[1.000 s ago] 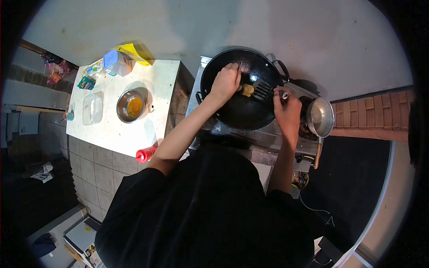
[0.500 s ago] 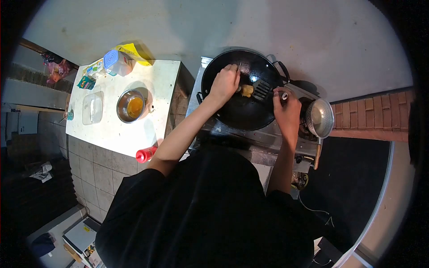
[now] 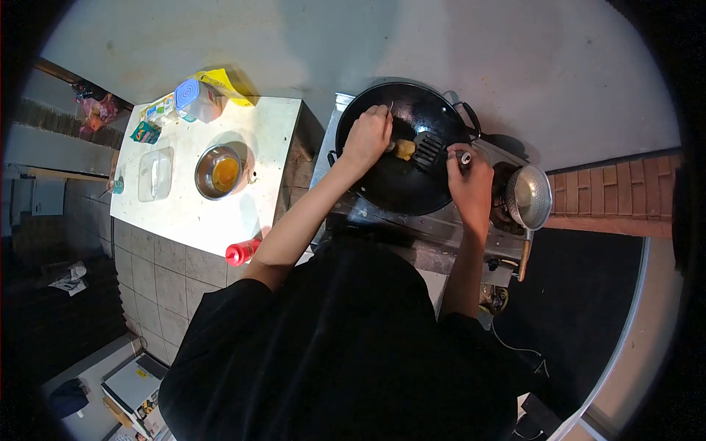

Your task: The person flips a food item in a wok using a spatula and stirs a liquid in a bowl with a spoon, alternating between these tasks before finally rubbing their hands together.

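Looking down from your head, you see both of your hands over the black wok (image 3: 401, 184) on the stove (image 3: 434, 228).

Your left hand (image 3: 368, 137) is inside the wok. Its fingers are curled tight around a thin metal tool (image 3: 392, 110) that sticks up a little past your knuckles. The lower end of that tool is hidden by your hand, so you cannot tell what kind of tool it is.

Your right hand (image 3: 468, 180) is at the right side of the wok. It is closed around the handle of a black spatula (image 3: 429, 147) with slots in it. The flat part of the spatula lies in the wok.

A small yellow piece of food (image 3: 404, 149) sits in the wok, right between your two hands. The spatula is just beside it on the right, and your left hand is just beside it on the left.

A small silver pot (image 3: 531, 197) with a wooden handle sits on the stove to the right of the wok.

To the left there is a white counter (image 3: 257, 140). A metal bowl (image 3: 218, 173) with yellow liquid stands on it. A clear box (image 3: 155, 174) is next to the bowl. A red bottle (image 3: 241, 252) lies at the near edge of the counter, close to your left arm. A tub with a blue lid (image 3: 195, 99) stands at the far end.
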A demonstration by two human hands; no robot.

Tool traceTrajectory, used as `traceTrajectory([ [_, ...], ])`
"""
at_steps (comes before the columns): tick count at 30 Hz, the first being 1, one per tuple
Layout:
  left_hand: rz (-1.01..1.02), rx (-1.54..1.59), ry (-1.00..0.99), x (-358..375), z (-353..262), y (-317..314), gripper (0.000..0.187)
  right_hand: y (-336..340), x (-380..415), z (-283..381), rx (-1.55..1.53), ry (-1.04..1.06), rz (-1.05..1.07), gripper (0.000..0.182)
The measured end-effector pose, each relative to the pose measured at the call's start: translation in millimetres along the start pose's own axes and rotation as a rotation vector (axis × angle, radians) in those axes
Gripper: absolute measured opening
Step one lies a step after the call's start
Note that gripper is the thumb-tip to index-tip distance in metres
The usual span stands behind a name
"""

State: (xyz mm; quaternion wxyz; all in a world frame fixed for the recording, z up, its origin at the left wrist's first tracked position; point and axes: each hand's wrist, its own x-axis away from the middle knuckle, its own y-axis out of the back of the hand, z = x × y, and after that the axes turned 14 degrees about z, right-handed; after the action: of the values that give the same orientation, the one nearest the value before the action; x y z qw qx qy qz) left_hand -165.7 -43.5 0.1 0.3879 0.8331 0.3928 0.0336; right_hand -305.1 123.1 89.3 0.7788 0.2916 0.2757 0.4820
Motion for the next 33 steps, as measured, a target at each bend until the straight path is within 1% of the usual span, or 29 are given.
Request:
traceTrajectory([
  [2, -0.005, -0.007, 0.006, 1, 0, 2, 0.017, -2, -1, -1, -0.04, 0.015, -0.003, 0.014],
  [4, -0.008, -0.015, 0.004, 3, 1, 4, 0.016, -2, -2, 2, -0.018, -0.043, 0.041, 0.014],
  [8, -0.031, -0.017, 0.009, 6, 4, 8, 0.015, -3, -3, 8, -0.051, -0.008, 0.041, 0.014],
  [10, -0.055, -0.003, 0.045, 9, 4, 10, 0.012, -4, -4, 10, -0.035, -0.025, 0.049, 0.015],
  [19, -0.066, -0.004, 0.059, 10, 5, 14, 0.01, -2, -8, 8, -0.041, -0.08, 0.091, 0.015],
  [26, -0.055, -0.023, 0.158, 11, -5, 16, 0.014, 4, -15, -1, -0.043, -0.011, 0.08, 0.014],
  [28, -0.065, -0.035, 0.172, 13, -11, 14, 0.017, 5, -16, -3, -0.128, -0.058, 0.142, 0.014],
  [33, -0.104, -0.138, 0.202, 24, -15, 27, 0.017, 17, -13, -11, -0.164, -0.035, 0.162, 0.013],
])
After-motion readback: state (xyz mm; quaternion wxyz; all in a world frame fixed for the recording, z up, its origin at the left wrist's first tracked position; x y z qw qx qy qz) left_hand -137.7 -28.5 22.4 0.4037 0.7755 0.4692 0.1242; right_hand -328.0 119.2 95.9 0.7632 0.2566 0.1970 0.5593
